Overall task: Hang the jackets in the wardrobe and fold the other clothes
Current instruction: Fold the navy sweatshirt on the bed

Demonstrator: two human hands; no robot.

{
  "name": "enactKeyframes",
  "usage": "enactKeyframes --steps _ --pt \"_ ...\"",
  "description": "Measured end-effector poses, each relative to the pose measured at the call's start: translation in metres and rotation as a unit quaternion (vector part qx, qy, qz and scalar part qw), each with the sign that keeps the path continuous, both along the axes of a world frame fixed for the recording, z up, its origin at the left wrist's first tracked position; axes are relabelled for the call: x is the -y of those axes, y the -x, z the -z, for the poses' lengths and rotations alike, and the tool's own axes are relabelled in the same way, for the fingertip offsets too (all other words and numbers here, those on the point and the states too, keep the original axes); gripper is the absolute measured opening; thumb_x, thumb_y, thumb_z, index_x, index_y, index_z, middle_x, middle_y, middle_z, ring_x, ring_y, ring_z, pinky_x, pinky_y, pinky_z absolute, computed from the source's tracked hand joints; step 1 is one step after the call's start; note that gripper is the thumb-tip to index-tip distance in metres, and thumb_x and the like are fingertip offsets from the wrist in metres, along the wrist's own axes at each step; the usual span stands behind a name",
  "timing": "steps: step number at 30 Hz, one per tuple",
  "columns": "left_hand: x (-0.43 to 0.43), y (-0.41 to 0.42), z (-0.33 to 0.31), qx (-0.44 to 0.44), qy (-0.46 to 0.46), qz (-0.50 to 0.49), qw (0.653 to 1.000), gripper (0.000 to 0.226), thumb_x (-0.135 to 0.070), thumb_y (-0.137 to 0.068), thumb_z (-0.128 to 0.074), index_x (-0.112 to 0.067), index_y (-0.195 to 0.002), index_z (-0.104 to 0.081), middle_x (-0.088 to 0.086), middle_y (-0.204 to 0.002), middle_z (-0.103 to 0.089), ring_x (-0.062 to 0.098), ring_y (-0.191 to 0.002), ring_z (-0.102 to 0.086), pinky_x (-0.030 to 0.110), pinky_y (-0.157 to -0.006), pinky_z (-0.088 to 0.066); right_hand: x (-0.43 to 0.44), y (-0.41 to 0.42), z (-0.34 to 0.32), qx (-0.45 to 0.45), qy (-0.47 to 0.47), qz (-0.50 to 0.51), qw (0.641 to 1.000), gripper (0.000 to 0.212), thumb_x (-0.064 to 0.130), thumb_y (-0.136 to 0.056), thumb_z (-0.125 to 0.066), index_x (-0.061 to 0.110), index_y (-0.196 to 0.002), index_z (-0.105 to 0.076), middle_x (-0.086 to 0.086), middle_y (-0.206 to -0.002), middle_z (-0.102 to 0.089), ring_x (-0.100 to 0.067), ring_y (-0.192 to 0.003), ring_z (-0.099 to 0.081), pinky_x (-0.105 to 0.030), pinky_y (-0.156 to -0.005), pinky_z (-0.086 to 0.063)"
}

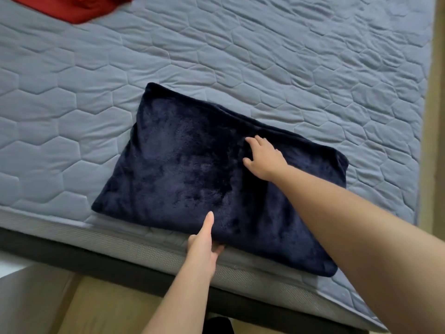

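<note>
The navy fleece garment (192, 165) lies flat on the bed's grey quilted mattress (289, 56), folded into a rough rectangle. Its pile is plush, with a faint sheen and darker brushed patches. It sits skewed, its long sides running from upper left to lower right. Its near edge lies along the mattress's front edge, and a layered fold shows along the far side. A red garment (72, 8), blurred and cut off by the frame, lies well apart at the far left corner.
</note>
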State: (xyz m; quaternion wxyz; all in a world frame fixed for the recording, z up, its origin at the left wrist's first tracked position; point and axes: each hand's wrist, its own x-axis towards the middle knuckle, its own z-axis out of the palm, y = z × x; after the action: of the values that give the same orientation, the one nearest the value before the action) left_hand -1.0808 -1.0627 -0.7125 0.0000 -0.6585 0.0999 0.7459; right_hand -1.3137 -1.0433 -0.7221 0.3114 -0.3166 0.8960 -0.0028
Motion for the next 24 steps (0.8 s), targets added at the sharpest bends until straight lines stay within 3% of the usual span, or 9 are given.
enactKeyframes --steps 6,11,13,15,18,20,22,24 --pt "-0.010 0.000 0.009 -0.033 0.009 -0.073 0.997 0.055 -0.027 -0.077 -0.078 -0.007 -0.121 -0.052 0.012 -0.117 -0.065 0.030 -0.104 -0.065 0.049 -0.094 -0.051 0.011 0.016 0.019 -0.035 0.040 0.010 0.999 0.063 0.041 -0.096 -0.045 0.024 -0.150 -0.020 -0.003 -0.162 -0.004 -0.022 -0.149 0.000 -0.059 -0.115 -0.006" --pt "-0.010 -0.002 0.020 -0.059 0.014 -0.085 0.994 0.052 -0.028 -0.066 -0.081 -0.015 -0.112 -0.061 0.008 -0.113 -0.069 0.027 -0.104 -0.065 0.050 -0.097 -0.049 0.027 0.047 0.028 -0.002 0.008 0.021 1.000 0.075 0.060 -0.090 -0.042 0.028 -0.152 -0.012 -0.001 -0.159 -0.020 -0.022 -0.146 -0.016 -0.064 -0.112 0.000" --pt "-0.012 -0.003 0.024 -0.078 0.012 -0.092 0.993 0.060 -0.029 -0.062 -0.081 -0.017 -0.117 -0.060 0.007 -0.115 -0.069 0.026 -0.106 -0.065 0.049 -0.099 -0.048 0.030 0.058 0.031 0.004 -0.023 0.008 1.000 0.082 0.065 -0.085 -0.049 0.028 -0.151 -0.016 -0.004 -0.156 -0.026 -0.027 -0.143 -0.025 -0.064 -0.112 -0.008" --pt "-0.013 -0.005 0.026 -0.102 0.010 -0.090 0.991 0.067 -0.031 -0.060 -0.082 -0.019 -0.122 -0.059 0.006 -0.116 -0.069 0.026 -0.108 -0.065 0.049 -0.100 -0.047 0.034 0.066 0.030 0.019 -0.029 0.007 0.999 0.085 0.065 -0.079 -0.061 0.023 -0.145 -0.029 -0.008 -0.148 -0.039 -0.029 -0.135 -0.037 -0.055 -0.112 -0.023" --pt "-0.011 -0.009 0.023 -0.133 0.013 -0.073 0.988 0.066 -0.031 -0.061 -0.082 -0.020 -0.122 -0.060 0.004 -0.117 -0.069 0.024 -0.108 -0.065 0.049 -0.100 -0.046 0.038 0.076 0.017 0.108 0.007 0.033 0.994 0.062 0.048 -0.076 -0.075 0.016 -0.126 -0.057 -0.008 -0.123 -0.062 -0.028 -0.116 -0.057 -0.037 -0.099 -0.044" --pt "-0.004 -0.014 0.011 -0.149 0.020 -0.054 0.987 0.062 -0.029 -0.063 -0.082 -0.021 -0.120 -0.061 0.003 -0.116 -0.069 0.022 -0.105 -0.067 0.047 -0.094 -0.051 0.031 0.081 0.001 0.174 0.037 0.086 0.980 0.050 0.041 -0.077 -0.077 0.017 -0.118 -0.064 -0.005 -0.111 -0.066 -0.026 -0.108 -0.062 -0.033 -0.093 -0.048" --pt "0.009 -0.017 -0.011 -0.154 0.034 -0.035 0.987 0.060 -0.025 -0.063 -0.081 -0.019 -0.120 -0.061 0.003 -0.115 -0.070 0.019 -0.102 -0.068 0.037 -0.081 -0.057 0.020 0.086 -0.022 0.203 0.053 0.148 0.966 0.055 0.040 -0.076 -0.078 0.014 -0.122 -0.062 -0.003 -0.113 -0.063 -0.023 -0.107 -0.062 -0.030 -0.092 -0.048" --pt "0.035 -0.009 -0.043 -0.156 0.068 -0.009 0.985 0.059 -0.024 -0.062 -0.080 -0.016 -0.118 -0.063 0.004 -0.114 -0.070 0.017 -0.101 -0.068 0.031 -0.078 -0.055 0.012 0.094 -0.055 0.238 0.091 0.207 0.944 0.049 0.034 -0.075 -0.079 0.010 -0.116 -0.066 -0.004 -0.108 -0.067 -0.019 -0.092 -0.067 -0.029 -0.085 -0.053"
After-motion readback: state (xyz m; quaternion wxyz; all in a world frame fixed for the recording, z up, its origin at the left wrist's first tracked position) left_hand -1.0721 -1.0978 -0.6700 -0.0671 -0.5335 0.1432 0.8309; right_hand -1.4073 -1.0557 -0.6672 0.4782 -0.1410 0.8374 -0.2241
